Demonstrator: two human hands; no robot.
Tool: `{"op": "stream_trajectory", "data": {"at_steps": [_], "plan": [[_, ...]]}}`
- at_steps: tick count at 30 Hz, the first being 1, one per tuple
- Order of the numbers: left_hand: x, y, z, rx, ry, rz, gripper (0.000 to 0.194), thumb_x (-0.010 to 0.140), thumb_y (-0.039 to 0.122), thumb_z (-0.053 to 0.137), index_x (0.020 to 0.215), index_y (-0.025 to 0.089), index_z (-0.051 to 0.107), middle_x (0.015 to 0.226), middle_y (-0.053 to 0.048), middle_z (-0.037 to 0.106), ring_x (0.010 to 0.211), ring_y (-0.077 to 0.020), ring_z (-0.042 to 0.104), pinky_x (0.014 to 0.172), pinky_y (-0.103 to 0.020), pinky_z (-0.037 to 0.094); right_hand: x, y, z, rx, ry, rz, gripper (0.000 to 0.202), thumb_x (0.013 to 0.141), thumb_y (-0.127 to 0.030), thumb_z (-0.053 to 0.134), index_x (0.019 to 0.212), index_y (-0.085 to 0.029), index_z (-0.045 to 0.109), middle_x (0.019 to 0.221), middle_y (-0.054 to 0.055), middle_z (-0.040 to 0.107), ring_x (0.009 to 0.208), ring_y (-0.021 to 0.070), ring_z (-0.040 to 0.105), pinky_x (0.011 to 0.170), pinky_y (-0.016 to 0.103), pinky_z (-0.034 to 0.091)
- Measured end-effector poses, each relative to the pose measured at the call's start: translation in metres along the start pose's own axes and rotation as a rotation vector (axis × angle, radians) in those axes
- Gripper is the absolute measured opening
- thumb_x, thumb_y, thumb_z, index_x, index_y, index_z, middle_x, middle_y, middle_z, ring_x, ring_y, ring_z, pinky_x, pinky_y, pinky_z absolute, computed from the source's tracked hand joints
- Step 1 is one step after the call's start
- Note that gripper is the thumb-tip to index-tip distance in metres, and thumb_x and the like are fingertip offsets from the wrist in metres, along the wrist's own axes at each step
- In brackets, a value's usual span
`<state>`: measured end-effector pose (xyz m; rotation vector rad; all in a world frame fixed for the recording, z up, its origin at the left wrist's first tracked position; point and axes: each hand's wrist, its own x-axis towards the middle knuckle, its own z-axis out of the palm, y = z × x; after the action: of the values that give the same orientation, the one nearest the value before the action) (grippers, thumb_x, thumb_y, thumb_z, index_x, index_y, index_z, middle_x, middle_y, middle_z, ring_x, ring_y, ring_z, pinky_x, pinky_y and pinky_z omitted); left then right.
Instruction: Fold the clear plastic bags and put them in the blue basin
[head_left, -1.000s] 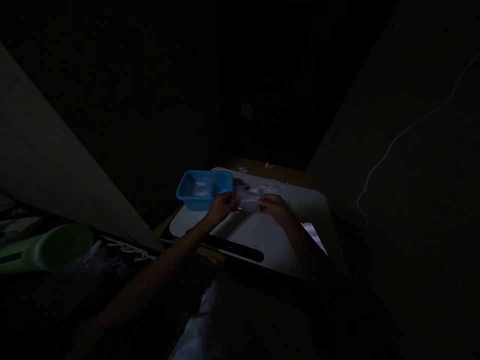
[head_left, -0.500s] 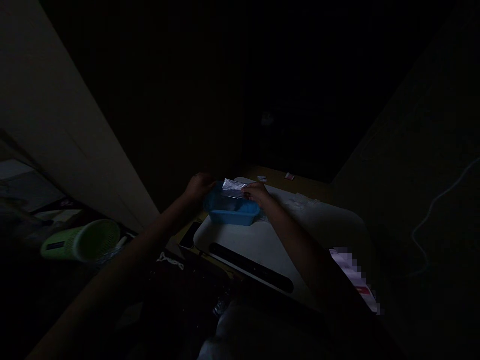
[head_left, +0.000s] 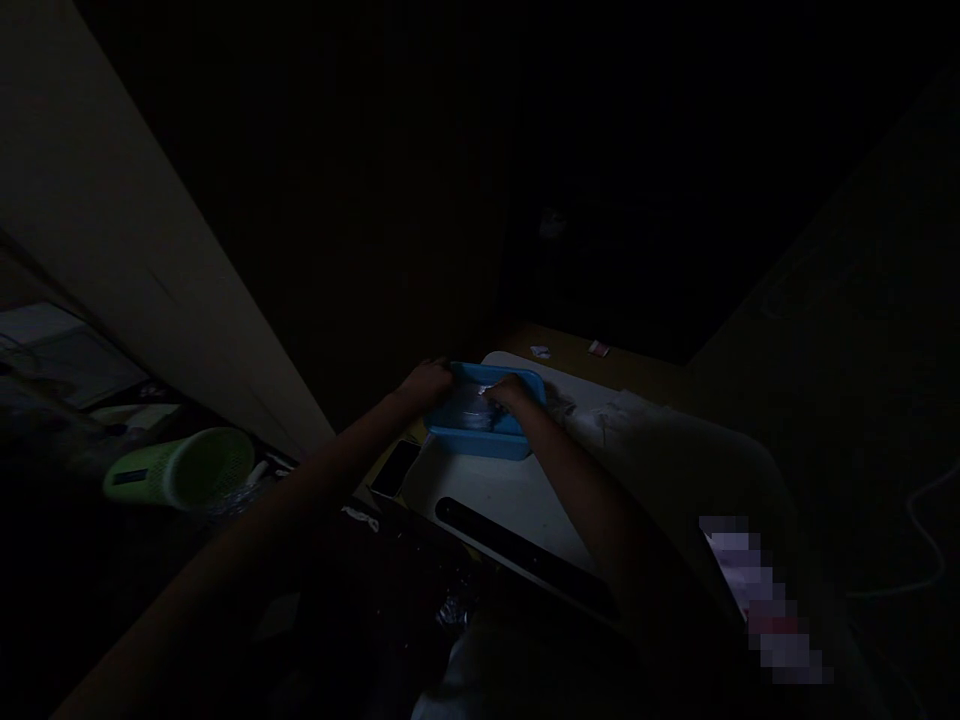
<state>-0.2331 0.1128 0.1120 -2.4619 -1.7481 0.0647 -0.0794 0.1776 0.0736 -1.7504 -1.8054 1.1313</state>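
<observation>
A blue plastic tub (head_left: 480, 443) stands on a white board-like surface (head_left: 502, 490). My left hand (head_left: 427, 383) grips the tub's left rim with fingers closed. Inside the tub, my right hand (head_left: 508, 391) is closed on a shiny clear packet (head_left: 480, 402), low among the tub's walls. Its fingertips are partly hidden in the dark. Crumpled clear plastic (head_left: 600, 418) lies on the surface right of the tub.
A long black strip (head_left: 517, 550) runs along the white surface's front edge. A dark phone-like object (head_left: 396, 468) lies to the left, a green basket (head_left: 180, 470) farther left. A lit, blurred-out screen (head_left: 757, 590) is at the right.
My right hand has lowered the shiny packet from above the tub's rim into the tub. The whole view has shifted slightly. My left hand stays at the tub's left side.
</observation>
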Motion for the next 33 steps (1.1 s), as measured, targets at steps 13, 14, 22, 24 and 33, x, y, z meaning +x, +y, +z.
{"op": "stream_trajectory", "data": {"at_steps": [13,14,22,24,33], "plan": [[0.027,0.008,0.016,-0.066,-0.019,0.006,0.013,0.074,0.015,0.055,0.064,0.015,0.064,0.074,-0.009,0.067,0.087,-0.022,0.059,0.091,-0.038,0.027,-0.011,-0.001,-0.016,-0.262,0.101,-0.28,0.006,0.065,-0.022,0.067,0.063,-0.018,0.063,0.071,0.008,0.068,0.086,0.0244,0.062,0.067,0.027,0.045],[0.027,0.009,0.016,-0.08,-0.017,-0.004,0.013,0.074,0.016,0.055,0.065,0.015,0.064,0.074,-0.009,0.067,0.086,-0.022,0.059,0.092,-0.038,0.026,-0.012,-0.001,-0.015,-0.298,0.094,-0.346,0.004,0.067,-0.022,0.065,0.069,-0.018,0.065,0.077,0.008,0.069,0.087,0.024,0.062,0.069,0.027,0.044],[0.028,0.007,0.023,-0.223,0.016,0.009,0.017,0.075,0.026,0.057,0.062,0.017,0.063,0.069,-0.006,0.067,0.083,-0.0217,0.059,0.094,-0.042,0.022,-0.011,0.004,0.002,-0.389,-0.095,-0.527,0.026,0.051,-0.017,0.076,0.075,-0.021,0.066,0.081,0.003,0.069,0.081,0.0221,0.062,0.065,0.024,0.043],[0.029,0.009,0.023,-0.2,-0.009,0.013,0.015,0.073,0.024,0.059,0.06,0.017,0.062,0.067,-0.006,0.067,0.081,-0.0219,0.059,0.095,-0.043,0.022,-0.009,0.006,0.002,-0.4,-0.117,-0.54,0.029,0.052,-0.017,0.076,0.08,-0.021,0.066,0.085,0.005,0.069,0.081,0.0226,0.062,0.065,0.025,0.044],[0.027,0.026,0.014,0.095,-0.182,0.014,0.015,0.08,0.017,0.051,0.079,0.015,0.066,0.092,-0.01,0.068,0.092,-0.0246,0.059,0.098,-0.052,0.016,-0.007,0.008,0.003,-0.479,-0.196,-0.531,0.042,0.057,-0.015,0.073,0.098,-0.02,0.063,0.1,0.005,0.067,0.09,0.0216,0.061,0.074,0.026,0.045]]}}
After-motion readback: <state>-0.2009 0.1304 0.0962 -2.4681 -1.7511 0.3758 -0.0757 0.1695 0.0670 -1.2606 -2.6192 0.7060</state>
